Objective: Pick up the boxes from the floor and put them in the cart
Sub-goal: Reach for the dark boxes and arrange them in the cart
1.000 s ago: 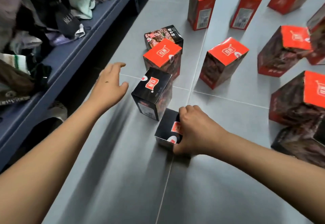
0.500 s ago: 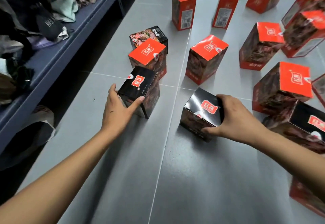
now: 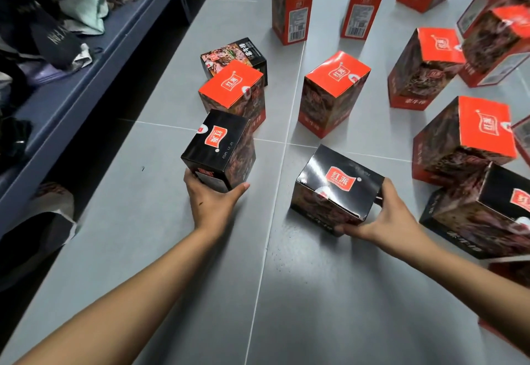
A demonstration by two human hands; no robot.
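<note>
Pickup: gripping left black box (image 3: 218, 149) in left hand (image 3: 213, 201), right black box (image 3: 335, 189) in right hand (image 3: 384, 215); next, lift both, find cart.

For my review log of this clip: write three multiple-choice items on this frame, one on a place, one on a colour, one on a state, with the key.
1. The blue shelf holding clothes runs:
A. left of the boxes
B. right of the boxes
C. across the far end

2. The right hand grips the right box; its top is:
A. red
B. black
C. white

3. The left hand is:
A. flat on the floor
B. hanging empty
C. gripping the left box

Key: 1 A, the shelf lines the view's left edge. 2 B, black with a small red logo. 3 C, thumb and fingers clasp its lower end.
</note>
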